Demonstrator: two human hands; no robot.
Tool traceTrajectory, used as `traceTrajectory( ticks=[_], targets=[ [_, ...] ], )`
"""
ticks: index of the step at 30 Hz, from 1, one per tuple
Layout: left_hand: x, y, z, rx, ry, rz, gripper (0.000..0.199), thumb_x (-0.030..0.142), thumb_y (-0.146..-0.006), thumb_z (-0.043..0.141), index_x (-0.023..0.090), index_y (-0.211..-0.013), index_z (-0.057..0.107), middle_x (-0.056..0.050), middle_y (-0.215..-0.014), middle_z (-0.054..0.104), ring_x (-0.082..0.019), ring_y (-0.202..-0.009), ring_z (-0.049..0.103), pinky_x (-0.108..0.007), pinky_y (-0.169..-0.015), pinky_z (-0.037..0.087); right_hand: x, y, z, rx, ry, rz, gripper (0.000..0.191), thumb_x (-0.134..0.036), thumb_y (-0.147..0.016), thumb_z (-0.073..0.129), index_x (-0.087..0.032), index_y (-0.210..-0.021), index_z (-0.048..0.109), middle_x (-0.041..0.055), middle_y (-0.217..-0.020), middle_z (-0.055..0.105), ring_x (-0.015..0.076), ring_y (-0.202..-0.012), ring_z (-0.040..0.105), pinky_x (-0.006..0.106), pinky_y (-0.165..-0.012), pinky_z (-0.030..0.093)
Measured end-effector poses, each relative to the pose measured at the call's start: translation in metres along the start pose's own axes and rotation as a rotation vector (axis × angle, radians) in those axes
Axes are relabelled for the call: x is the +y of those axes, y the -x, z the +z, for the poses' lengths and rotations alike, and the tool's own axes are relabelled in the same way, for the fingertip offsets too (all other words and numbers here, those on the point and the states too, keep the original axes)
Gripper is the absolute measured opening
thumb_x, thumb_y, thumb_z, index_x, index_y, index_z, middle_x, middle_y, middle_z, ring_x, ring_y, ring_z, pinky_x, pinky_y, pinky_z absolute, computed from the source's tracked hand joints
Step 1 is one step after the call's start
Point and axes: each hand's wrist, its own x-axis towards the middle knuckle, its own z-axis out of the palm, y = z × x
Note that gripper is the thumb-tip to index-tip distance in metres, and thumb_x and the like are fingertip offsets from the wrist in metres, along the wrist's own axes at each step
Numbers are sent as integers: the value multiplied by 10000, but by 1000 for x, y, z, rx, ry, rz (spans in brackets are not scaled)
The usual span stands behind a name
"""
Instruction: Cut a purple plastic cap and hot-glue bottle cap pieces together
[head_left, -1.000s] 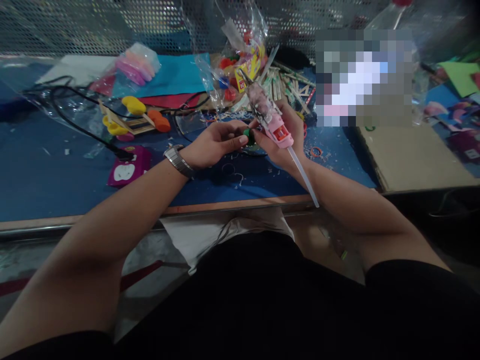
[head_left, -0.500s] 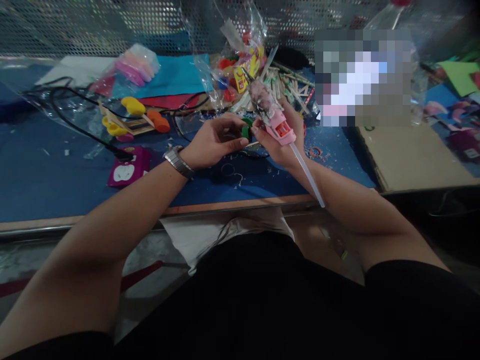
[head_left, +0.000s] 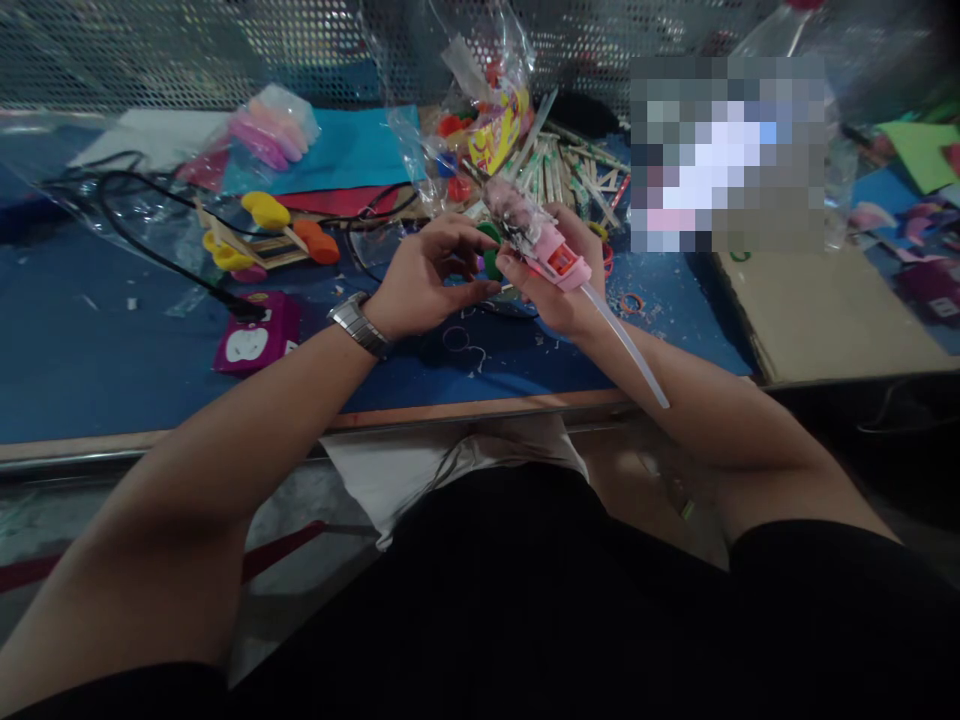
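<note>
My right hand is wrapped round a pink glue gun, whose nozzle end points up and to the left. A clear glue stick sticks out of its back, over my right forearm. Between my hands is a round green piece that looks like a bottle cap, partly hidden by fingers. My left hand, with a metal watch on the wrist, closes its fingers and thumb about this cap. The right thumb rests at the cap's right side. A bit of purple shows beside the green.
A small stick frame with yellow and orange round pieces stands left, behind a purple power socket with a black cord. Many wooden sticks and a plastic bag lie at the back. Cardboard lies right.
The glue gun has tilted further left at its nozzle, and its glue stick has swung right. The green cap has turned a little between my fingers.
</note>
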Motion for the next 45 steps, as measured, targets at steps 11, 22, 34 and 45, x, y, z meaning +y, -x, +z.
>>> traceTrajectory(
  ticks=[11,22,34,45],
  targets=[
    [-5,1,3,25,63,34,462,472,-788,1023,261,-1162,852,-79,-1211,696,-138,-909,713,-306,-817,639,2,-3,1,17,15,-25,515,-757,-811,870,-354,-982,598,16,-933,702,281,-892,666,516,-838,651],
    [-10,2,3,14,49,59,427,504,-810,1002,282,-1145,858,-88,-1253,722,-144,-907,714,-292,-807,671,1,-5,5,44,-73,-138,422,-579,-837,927,-322,-964,617,-16,-873,654,221,-758,598,428,-761,562],
    [-17,1,-6,-29,2,-8,568,572,-798,1008,264,-1199,748,-14,-1083,755,-147,-916,716,-331,-829,630,7,-10,-1,97,-42,-99,418,-623,-906,856,-298,-964,599,-24,-840,643,177,-712,553,369,-716,546],
    [-12,1,2,37,-4,33,522,620,-796,987,253,-1139,845,-76,-1209,700,-120,-861,704,-282,-749,637,-9,0,3,42,-50,83,538,-746,-774,925,-335,-957,629,21,-959,724,269,-888,694,485,-754,659]
  ],
)
